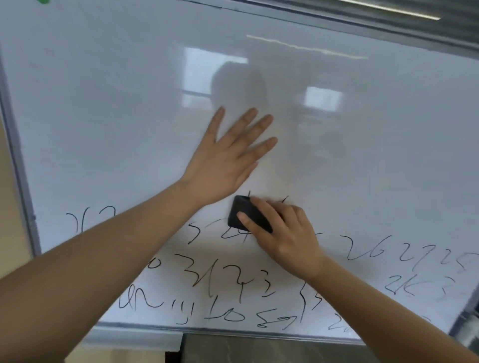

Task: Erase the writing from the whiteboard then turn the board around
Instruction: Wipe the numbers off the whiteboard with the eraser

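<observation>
Bare forearms cross near. Left hand (223,160), fingers spread, braces glossy white whiteboard (103,103); right hand (282,233) pinches black rectangular eraser (239,213). Risk: black marker writing (228,282) smears; board may swing.

The whiteboard (103,103) runs off the picture at the top left and the right, so its full width cannot be seen. The right hand (282,233) covers most of the eraser (239,215); only its left end shows. Both forearms hide parts of the writing (233,285), and the marks at the far right are blurred and faint, not readable. A green thing (44,1) at the top left edge is cut off, unidentifiable.
</observation>
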A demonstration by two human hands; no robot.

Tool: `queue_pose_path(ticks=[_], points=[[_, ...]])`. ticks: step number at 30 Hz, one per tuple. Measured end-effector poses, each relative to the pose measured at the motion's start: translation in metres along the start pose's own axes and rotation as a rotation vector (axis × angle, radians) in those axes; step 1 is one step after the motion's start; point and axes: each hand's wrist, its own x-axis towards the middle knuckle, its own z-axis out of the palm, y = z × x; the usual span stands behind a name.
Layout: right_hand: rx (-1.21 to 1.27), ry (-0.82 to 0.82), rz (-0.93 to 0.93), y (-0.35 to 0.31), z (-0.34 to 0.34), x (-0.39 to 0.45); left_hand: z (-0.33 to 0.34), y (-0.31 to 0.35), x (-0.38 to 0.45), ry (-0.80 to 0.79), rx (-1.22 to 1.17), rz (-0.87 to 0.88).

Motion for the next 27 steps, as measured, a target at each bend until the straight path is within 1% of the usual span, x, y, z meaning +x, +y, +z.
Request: queue_pose_path(ticks=[2, 5, 8, 9, 11, 13, 14, 15, 19, 21, 24, 25, 27], points=[[-0.026, 0.022, -0.010, 0.016, -0.003, 0.005, 0.002, 0.005, -0.001, 0.011, 0.001, -0.023], [-0.079, 0.083, 0.083, 0.035, -0.009, 0.012, 0.002, 0.004, -0.002, 0.012, 0.008, -0.025], [-0.078, 0.119, 0.156, 0.034, -0.007, 0.006, 0.002, 0.005, -0.001, -0.006, 0.020, -0.032], [-0.065, 0.106, 0.141, 0.030, -0.006, -0.001, 0.002, 0.006, -0.002, -0.017, 0.023, -0.036], [-0.026, 0.034, 0.035, 0.025, -0.005, -0.016, 0.002, 0.006, -0.003, -0.033, 0.034, -0.042], [-0.007, -0.041, -0.071, 0.031, -0.010, -0.028, 0.002, 0.006, -0.003, -0.047, 0.044, -0.043], [-0.012, -0.045, -0.082, 0.038, -0.014, -0.031, 0.002, 0.007, -0.003, -0.051, 0.046, -0.044], [-0.025, -0.032, -0.058, 0.045, -0.016, -0.031, 0.001, 0.007, -0.003, -0.053, 0.047, -0.047], [-0.101, 0.074, 0.166, 0.057, -0.021, -0.027, 0.002, 0.011, -0.005, -0.054, 0.055, -0.056], [-0.086, 0.076, 0.161, 0.044, -0.018, -0.035, 0.003, 0.011, -0.006, -0.059, 0.064, -0.059], [-0.018, -0.036, 0.025, 0.028, -0.015, -0.046, 0.002, 0.005, -0.010, -0.070, 0.066, -0.057], [-0.014, -0.047, 0.013, 0.030, -0.016, -0.047, 0.001, 0.003, -0.011, -0.073, 0.060, -0.046], [-0.015, -0.027, 0.105, 0.038, -0.021, -0.044, -0.002, -0.002, -0.015, -0.082, 0.040, -0.009]])
